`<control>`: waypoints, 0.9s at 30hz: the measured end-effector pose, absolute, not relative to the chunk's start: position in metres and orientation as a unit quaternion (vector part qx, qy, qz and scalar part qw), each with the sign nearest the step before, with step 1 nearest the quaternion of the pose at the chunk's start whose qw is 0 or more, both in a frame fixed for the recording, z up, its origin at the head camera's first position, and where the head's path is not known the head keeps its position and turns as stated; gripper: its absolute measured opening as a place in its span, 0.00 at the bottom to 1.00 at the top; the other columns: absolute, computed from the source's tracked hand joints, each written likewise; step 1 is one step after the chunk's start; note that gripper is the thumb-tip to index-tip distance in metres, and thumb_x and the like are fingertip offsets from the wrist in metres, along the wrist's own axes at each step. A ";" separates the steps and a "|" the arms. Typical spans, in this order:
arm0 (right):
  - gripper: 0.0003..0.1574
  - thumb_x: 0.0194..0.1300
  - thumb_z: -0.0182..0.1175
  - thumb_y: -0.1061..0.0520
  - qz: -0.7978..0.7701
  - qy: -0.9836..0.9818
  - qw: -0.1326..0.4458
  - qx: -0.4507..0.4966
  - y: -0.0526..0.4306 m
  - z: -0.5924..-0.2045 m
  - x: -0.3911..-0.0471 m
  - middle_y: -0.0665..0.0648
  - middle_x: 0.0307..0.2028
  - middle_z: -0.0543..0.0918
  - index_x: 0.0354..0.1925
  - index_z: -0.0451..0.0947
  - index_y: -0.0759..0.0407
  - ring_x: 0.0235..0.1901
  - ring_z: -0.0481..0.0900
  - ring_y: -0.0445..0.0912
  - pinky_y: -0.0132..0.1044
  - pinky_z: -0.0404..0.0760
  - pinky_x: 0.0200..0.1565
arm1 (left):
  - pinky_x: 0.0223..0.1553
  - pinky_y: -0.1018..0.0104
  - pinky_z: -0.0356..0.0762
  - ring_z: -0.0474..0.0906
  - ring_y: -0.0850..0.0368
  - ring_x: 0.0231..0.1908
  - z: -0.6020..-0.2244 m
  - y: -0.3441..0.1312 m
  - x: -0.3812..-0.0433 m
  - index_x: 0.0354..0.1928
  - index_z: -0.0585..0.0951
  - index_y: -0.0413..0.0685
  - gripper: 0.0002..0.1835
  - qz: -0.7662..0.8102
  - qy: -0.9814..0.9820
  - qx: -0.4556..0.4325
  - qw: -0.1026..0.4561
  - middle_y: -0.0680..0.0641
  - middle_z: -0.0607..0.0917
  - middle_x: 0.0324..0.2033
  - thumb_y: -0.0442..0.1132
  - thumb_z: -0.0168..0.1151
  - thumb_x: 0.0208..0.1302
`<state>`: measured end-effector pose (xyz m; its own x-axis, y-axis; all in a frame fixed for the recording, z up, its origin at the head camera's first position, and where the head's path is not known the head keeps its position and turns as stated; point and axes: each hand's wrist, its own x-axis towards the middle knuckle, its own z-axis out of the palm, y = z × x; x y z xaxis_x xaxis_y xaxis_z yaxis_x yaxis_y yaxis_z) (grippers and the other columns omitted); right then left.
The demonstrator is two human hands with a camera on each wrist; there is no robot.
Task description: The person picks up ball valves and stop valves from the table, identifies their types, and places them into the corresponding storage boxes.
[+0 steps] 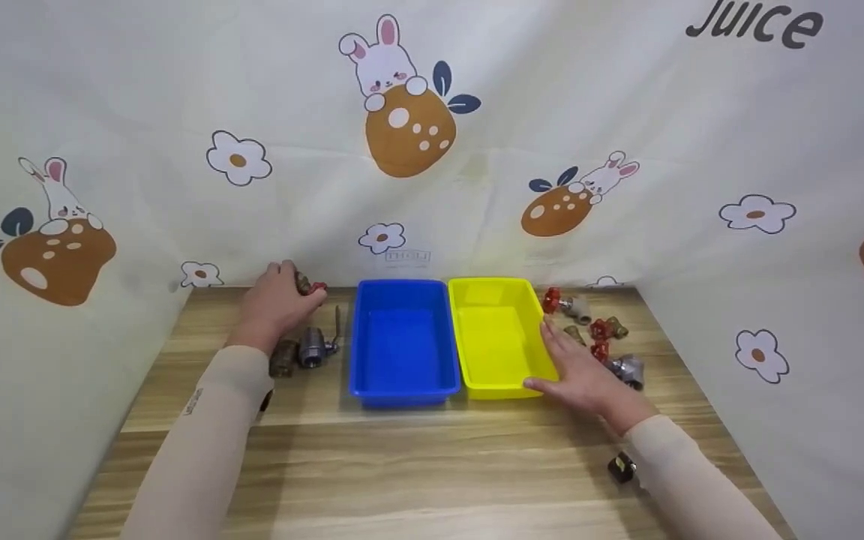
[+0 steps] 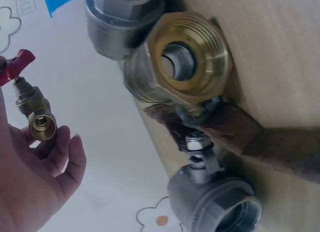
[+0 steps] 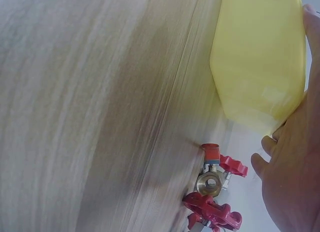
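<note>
My left hand [image 1: 274, 304] is at the back left of the table and holds a small brass valve with a red handle [image 2: 37, 104]. The valve is raised off the tabletop, as the left wrist view shows. Below that hand lie a brass ball valve [image 1: 284, 358] and a steel ball valve [image 1: 313, 347] with a lever. My right hand [image 1: 578, 373] rests against the right side of a yellow bin [image 1: 466, 334], thumb at its front corner and fingers along its right rim. A blue bin [image 1: 355, 341] stands to its left.
Several valves lie right of the yellow bin, among them a red-handled valve [image 1: 552, 300] and a steel valve [image 1: 629, 370]. A black-handled piece [image 1: 622, 467] sits near the right forearm. Printed cloth [image 1: 297, 195] walls the table at the back and sides.
</note>
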<state>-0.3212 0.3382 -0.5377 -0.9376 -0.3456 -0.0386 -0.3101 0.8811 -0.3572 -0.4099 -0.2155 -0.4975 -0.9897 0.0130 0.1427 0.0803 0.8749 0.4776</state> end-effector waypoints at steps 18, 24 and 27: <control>0.71 0.75 0.62 0.24 -0.175 0.968 0.042 -0.176 0.339 -0.540 -0.322 0.60 0.90 0.41 0.91 0.37 0.55 0.87 0.47 0.65 0.69 0.52 0.81 | 0.64 0.38 0.78 0.74 0.38 0.57 -0.487 -0.197 -0.405 0.70 0.73 0.36 0.39 -0.351 -0.930 -0.094 0.057 0.37 0.74 0.60 0.55 0.71 0.67; 0.72 0.75 0.61 0.22 -0.174 0.968 0.048 -0.171 0.338 -0.539 -0.322 0.59 0.90 0.40 0.91 0.37 0.54 0.87 0.46 0.65 0.69 0.51 0.81 | 0.65 0.38 0.78 0.74 0.40 0.59 -0.483 -0.190 -0.404 0.70 0.73 0.39 0.37 -0.374 -0.919 -0.112 0.050 0.39 0.75 0.60 0.54 0.72 0.69; 0.72 0.74 0.61 0.22 -0.176 0.969 0.050 -0.169 0.338 -0.538 -0.321 0.58 0.90 0.39 0.91 0.37 0.54 0.87 0.45 0.65 0.69 0.51 0.81 | 0.65 0.38 0.79 0.74 0.40 0.60 -0.480 -0.186 -0.403 0.71 0.73 0.41 0.36 -0.377 -0.917 -0.124 0.048 0.40 0.75 0.62 0.54 0.71 0.70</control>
<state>-0.3214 0.3379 -0.5379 -0.9381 -0.3442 -0.0379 -0.3088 0.8812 -0.3579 -0.4027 -0.1861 -0.4802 -0.9647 0.1915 0.1808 0.2633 0.6851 0.6792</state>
